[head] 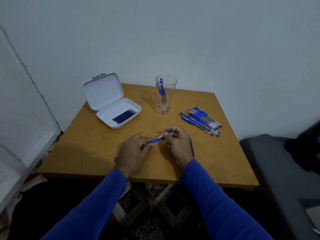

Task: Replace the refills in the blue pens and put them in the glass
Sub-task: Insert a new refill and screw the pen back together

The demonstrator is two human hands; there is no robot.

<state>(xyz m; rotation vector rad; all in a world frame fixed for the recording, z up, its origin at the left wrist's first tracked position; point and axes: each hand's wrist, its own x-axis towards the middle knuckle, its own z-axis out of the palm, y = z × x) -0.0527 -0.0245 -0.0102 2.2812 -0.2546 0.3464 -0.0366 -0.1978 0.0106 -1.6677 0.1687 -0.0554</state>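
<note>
Blue pen point(156, 139) sits between both hands over the middle of the wooden table point(97, 153): the left hand point(133, 153) grips its grip end, the right hand point(178, 144) pinches the other end. A loose refill point(192, 148) lies just right of that hand. Glass point(165, 94) with pens stands at 12 o'clock, the pile of pens point(201, 120) at 2, the open white box point(112, 104) of refills point(124, 116) at 10.
</note>
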